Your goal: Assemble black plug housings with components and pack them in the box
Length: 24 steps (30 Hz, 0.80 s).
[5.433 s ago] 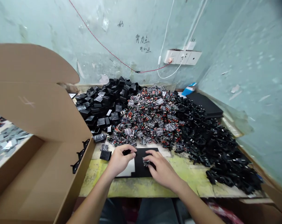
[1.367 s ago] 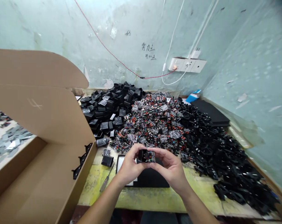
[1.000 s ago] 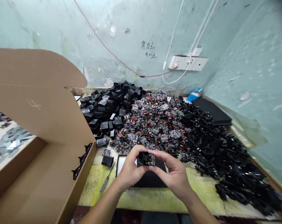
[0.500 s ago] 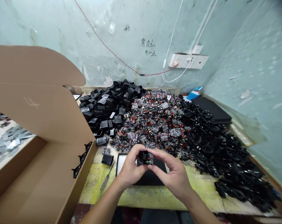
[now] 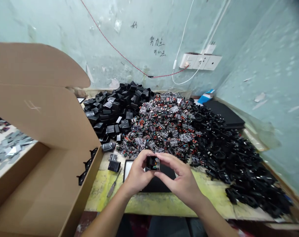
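- Centre: the held casing (image 5: 151, 162) is black, the board (image 5: 157, 164) inside it flecked with orange, green and white.
- Middle: heaped circuit boards (image 5: 164, 125) — a busy speckle of silver-white, orange-red, green and black.
- Upper left of middle: piled casings (image 5: 109, 113), black.
- Right: piled brackets (image 5: 240, 164), also black.
- Lower middle: tabletop (image 5: 161, 204), blotchy yellow.
- Left: cardboard box (image 5: 50, 128), tan with a pale scrawl.
- Top: wall (image 5: 65, 29), pale blue-green — dark handwriting, whitish patches; cord (image 5: 109, 45) red, sockets (image 5: 197, 62) white.
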Each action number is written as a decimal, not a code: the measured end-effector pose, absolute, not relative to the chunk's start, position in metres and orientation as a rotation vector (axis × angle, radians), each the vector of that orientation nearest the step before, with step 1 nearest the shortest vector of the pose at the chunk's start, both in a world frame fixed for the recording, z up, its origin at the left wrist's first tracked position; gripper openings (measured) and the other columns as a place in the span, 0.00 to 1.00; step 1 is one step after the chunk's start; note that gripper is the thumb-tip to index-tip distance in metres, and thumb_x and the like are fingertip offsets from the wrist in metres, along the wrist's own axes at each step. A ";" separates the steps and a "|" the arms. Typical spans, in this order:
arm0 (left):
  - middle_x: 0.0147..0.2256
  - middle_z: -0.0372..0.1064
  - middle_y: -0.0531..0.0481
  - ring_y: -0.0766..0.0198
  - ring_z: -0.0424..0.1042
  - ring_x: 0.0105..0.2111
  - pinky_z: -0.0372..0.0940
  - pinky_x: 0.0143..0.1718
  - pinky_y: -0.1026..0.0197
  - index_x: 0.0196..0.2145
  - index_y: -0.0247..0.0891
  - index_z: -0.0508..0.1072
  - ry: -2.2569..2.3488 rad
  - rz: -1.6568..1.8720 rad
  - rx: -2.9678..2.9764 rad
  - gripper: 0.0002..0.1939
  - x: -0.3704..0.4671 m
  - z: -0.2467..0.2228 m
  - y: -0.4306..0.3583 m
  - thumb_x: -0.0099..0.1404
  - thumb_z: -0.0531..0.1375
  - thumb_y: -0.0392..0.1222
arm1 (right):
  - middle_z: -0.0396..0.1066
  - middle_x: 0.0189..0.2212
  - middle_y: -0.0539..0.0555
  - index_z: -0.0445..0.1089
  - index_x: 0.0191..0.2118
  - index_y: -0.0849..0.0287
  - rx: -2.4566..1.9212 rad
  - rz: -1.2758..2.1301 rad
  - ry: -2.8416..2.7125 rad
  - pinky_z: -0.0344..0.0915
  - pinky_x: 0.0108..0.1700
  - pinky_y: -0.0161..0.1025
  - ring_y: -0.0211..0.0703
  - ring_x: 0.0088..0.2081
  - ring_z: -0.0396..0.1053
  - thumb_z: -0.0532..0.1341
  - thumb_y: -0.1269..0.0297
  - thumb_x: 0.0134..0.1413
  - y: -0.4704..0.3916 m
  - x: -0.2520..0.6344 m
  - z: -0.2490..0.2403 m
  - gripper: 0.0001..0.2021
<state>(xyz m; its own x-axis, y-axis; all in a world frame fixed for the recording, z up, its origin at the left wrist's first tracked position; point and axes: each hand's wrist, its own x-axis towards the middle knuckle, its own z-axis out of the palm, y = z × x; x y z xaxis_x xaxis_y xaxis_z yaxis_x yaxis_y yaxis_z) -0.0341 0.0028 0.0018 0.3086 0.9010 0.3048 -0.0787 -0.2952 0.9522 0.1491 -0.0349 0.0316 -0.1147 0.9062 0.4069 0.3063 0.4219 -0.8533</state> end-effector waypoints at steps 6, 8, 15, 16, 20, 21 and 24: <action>0.52 0.68 0.45 0.55 0.70 0.55 0.68 0.57 0.55 0.54 0.44 0.71 0.707 1.163 1.533 0.22 -0.039 0.002 0.002 0.63 0.68 0.35 | 0.79 0.56 0.53 0.76 0.61 0.41 -1.022 0.592 -1.680 0.75 0.62 0.55 0.54 0.57 0.78 0.71 0.69 0.60 -0.035 0.146 0.031 0.25; 0.54 0.68 0.44 0.54 0.70 0.57 0.67 0.60 0.53 0.56 0.44 0.70 0.668 1.132 1.528 0.23 -0.042 0.005 0.001 0.64 0.65 0.33 | 0.80 0.56 0.53 0.76 0.61 0.41 -1.015 0.556 -1.688 0.74 0.62 0.54 0.54 0.56 0.78 0.71 0.70 0.60 -0.035 0.146 0.031 0.26; 0.55 0.69 0.42 0.49 0.69 0.57 0.66 0.59 0.50 0.58 0.42 0.70 0.600 1.056 1.443 0.22 -0.045 0.013 -0.002 0.69 0.64 0.49 | 0.81 0.54 0.54 0.77 0.60 0.42 -0.995 0.473 -1.690 0.77 0.59 0.53 0.53 0.55 0.79 0.70 0.71 0.60 -0.034 0.147 0.029 0.24; 0.55 0.70 0.42 0.49 0.69 0.57 0.66 0.58 0.50 0.58 0.42 0.70 0.637 1.069 1.450 0.21 -0.043 0.013 -0.003 0.72 0.62 0.51 | 0.81 0.54 0.54 0.77 0.60 0.42 -0.992 0.463 -1.694 0.77 0.59 0.52 0.52 0.54 0.79 0.70 0.71 0.60 -0.034 0.146 0.029 0.24; 0.53 0.70 0.44 0.54 0.70 0.52 0.68 0.53 0.55 0.57 0.43 0.70 0.808 1.099 1.475 0.17 -0.032 0.011 -0.008 0.76 0.58 0.51 | 0.80 0.54 0.54 0.77 0.59 0.42 -0.999 0.440 -1.687 0.77 0.59 0.50 0.51 0.54 0.79 0.69 0.71 0.61 -0.033 0.144 0.028 0.23; 0.52 0.70 0.45 0.54 0.70 0.52 0.67 0.53 0.55 0.57 0.42 0.70 0.836 1.106 1.488 0.16 -0.029 0.011 -0.009 0.77 0.57 0.51 | 0.80 0.53 0.54 0.77 0.59 0.43 -0.996 0.436 -1.683 0.77 0.58 0.50 0.51 0.54 0.79 0.69 0.71 0.61 -0.033 0.143 0.027 0.23; 0.51 0.71 0.45 0.55 0.70 0.52 0.65 0.56 0.54 0.56 0.42 0.70 0.895 1.132 1.552 0.14 -0.025 0.012 -0.010 0.78 0.55 0.48 | 0.80 0.53 0.54 0.76 0.59 0.44 -0.986 0.419 -1.673 0.78 0.58 0.49 0.50 0.54 0.79 0.68 0.72 0.61 -0.033 0.142 0.022 0.23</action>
<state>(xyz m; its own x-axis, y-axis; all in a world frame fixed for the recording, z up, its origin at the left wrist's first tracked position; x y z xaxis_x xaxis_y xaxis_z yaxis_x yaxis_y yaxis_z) -0.0250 -0.0099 0.0116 0.2945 0.9265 0.2344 0.0146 -0.2496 0.9682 0.1423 -0.0328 0.0219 -0.0578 0.7798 0.6233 0.3942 0.5915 -0.7034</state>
